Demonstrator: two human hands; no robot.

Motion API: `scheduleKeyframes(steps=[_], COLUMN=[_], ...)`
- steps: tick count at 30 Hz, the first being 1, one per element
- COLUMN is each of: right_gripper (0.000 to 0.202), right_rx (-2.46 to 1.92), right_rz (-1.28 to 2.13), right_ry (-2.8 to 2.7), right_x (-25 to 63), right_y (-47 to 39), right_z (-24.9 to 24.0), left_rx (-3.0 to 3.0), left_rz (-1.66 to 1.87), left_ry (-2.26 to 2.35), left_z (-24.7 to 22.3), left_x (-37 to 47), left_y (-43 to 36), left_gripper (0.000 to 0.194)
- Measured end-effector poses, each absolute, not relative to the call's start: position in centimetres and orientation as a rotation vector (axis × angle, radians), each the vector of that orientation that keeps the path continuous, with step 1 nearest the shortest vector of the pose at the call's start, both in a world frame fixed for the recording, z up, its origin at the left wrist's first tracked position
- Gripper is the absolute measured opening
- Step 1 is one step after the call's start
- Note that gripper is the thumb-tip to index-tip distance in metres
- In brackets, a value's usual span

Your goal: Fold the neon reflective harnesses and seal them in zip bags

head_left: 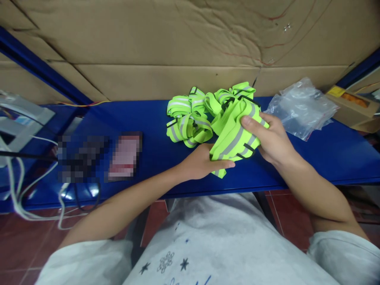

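Observation:
Both my hands hold a bundle of neon yellow-green reflective straps (234, 132) with grey stripes and black buckles, just above the blue table. My left hand (204, 161) grips its lower left end, thumb laid across the front. From the right side, my right hand (271, 136) clasps the folded layers with the thumb on top; its other fingers are mostly hidden behind. Beyond the bundle, more coiled reflective straps (190, 128) of the same colour lie in a heap on the table, partly covered by the held ones.
The blue table (154, 174) backs onto a cardboard wall (166, 81). Clear plastic bags (303, 109) and a small cardboard box (353, 109) lie at the right. On the left are a blurred-out flat pinkish object (124, 156), a blurred dark item (83, 158) and white cables (22, 186).

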State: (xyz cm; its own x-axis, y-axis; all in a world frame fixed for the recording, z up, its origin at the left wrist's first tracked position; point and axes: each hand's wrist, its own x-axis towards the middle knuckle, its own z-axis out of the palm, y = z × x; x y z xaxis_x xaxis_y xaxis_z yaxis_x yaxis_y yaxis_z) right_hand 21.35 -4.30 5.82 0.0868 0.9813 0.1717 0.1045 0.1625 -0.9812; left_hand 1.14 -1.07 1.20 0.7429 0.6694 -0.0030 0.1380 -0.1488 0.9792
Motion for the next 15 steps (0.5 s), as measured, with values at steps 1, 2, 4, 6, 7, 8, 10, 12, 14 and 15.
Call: scheduleKeyframes(steps=[1,2,4,6,7,8,10,12,14,15], right_gripper=[0.045,0.047,0.052,0.055,0.055,0.054,0.054,0.054,0.053,0.05], right_rx=[-1.16,-1.129,-1.088,-1.054,-1.038,-1.023,-1.017,-1.053,-1.101,-1.118], right_rz=[1.124,1.261,1.478,1.631,1.688,1.733,1.786,1.736,1.592,1.501], right_ry=[-1.206,-1.139,-1.059,-1.059,-1.08,-1.107,-1.163,-1.23,-1.373,-1.487], right_x=[21.3,21.3,21.2,21.3,21.4,21.5,21.6,21.8,21.9,22.0], right_y=[-4.3,-4.3,-4.3,-4.1,-4.0,-3.9,-3.7,-3.7,-3.9,-4.0], right_z=[6.0,6.1,6.3,6.2,6.0,5.9,5.5,5.4,5.5,5.7], left_rx=[1.716,1.743,1.79,1.851,1.889,1.932,2.027,2.096,2.121,2.126], left_rz=[0.515,0.526,0.567,0.594,0.61,0.629,0.688,0.787,0.896,0.947], left_ry=[0.622,0.589,0.506,0.422,0.389,0.365,0.355,0.397,0.454,0.46], left_z=[1.1,1.0,0.7,0.5,0.3,0.2,-0.1,-0.3,-0.4,-0.4], left_x=[1.1,1.1,1.1,1.2,1.2,1.2,1.2,1.1,0.9,0.8], left_y=[-0.9,-0.8,-0.8,-0.9,-0.9,-0.8,-0.4,0.2,0.6,0.7], left_gripper=[0.042,0.042,0.044,0.041,0.039,0.036,0.03,0.024,0.022,0.024])
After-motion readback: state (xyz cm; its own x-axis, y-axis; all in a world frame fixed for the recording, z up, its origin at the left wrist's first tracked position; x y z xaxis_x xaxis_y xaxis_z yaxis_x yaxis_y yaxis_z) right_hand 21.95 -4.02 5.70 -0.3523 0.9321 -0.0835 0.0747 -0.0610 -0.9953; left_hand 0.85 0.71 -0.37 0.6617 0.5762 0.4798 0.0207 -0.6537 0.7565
